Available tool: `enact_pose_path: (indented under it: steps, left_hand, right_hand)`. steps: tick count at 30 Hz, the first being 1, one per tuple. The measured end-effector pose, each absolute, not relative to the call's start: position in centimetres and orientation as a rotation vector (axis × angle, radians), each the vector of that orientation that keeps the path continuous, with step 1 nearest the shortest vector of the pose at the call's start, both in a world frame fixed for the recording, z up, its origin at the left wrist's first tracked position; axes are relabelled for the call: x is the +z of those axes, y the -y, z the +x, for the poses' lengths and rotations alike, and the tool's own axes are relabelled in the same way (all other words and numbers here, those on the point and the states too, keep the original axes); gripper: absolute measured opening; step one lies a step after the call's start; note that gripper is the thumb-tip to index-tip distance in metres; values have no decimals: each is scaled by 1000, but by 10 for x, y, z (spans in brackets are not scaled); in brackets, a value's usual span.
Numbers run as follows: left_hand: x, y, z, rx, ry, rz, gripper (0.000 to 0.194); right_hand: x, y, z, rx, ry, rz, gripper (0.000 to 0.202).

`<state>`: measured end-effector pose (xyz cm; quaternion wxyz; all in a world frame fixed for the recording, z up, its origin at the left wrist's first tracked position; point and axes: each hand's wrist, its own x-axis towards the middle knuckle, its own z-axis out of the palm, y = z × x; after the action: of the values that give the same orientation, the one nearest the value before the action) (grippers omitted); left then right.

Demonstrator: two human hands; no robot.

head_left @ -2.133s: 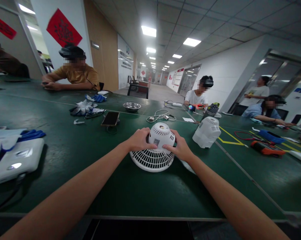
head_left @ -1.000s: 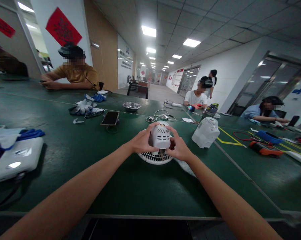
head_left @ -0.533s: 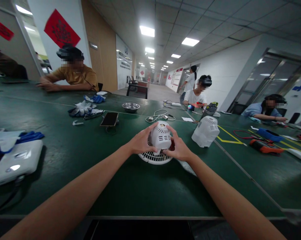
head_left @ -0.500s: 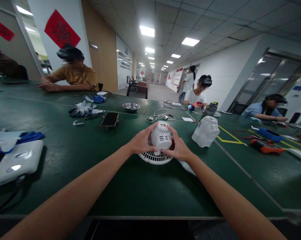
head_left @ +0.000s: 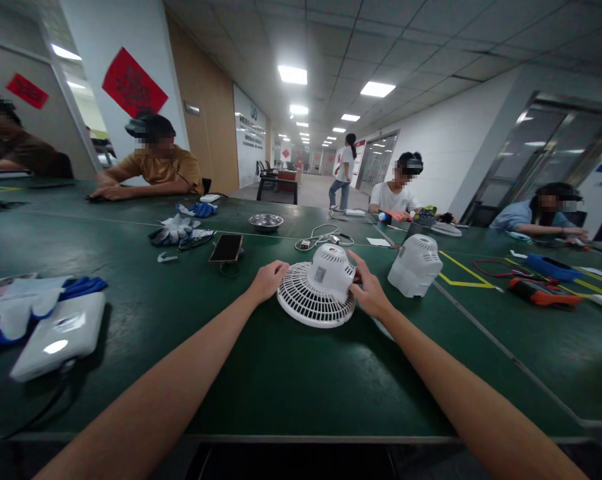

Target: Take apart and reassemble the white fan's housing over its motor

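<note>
A white fan head [head_left: 328, 280] lies grille down on the green table, its rounded motor cover upward with a label on its side. My left hand [head_left: 268, 281] is at the left rim of the grille, its fingers curled together against the edge. Against the right side of the motor cover rests my right hand [head_left: 371, 292], thumb and fingers bent round it; part of its grip is hidden behind the cover. A white plastic housing [head_left: 415, 265] stands upright to the right of that hand.
A phone [head_left: 227, 248], a metal bowl [head_left: 266, 222] and a white cable [head_left: 321, 239] lie beyond the fan head. Gloves [head_left: 181, 232] are at the left, with a white device [head_left: 63, 333] nearer me. An orange-black meter [head_left: 545, 293] is at the right. Several people sit around the table.
My left hand has moved off the motor cover to the grille rim. The fan head has turned, bringing its label into view. My right hand stays at the cover's right side.
</note>
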<state>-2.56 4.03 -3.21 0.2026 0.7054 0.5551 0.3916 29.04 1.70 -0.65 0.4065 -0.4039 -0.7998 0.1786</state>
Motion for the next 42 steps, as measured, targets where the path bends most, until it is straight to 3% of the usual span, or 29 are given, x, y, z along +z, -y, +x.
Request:
enact_pose_path:
  steps: [6,20,42]
  left_hand:
    - [-37,-45,-28,892,-1687,1956,60]
    - [-40,-48,-30,861,-1648,1964,63]
    - [-33,-41,-27,884,-1685,1932,62]
  right_hand:
    - [-7,-18,292,494,2016,-1014,83]
    - [-6,-8,282,596,2028,-1041,111]
    - [-11,-14,284,580,2036,-1060,107]
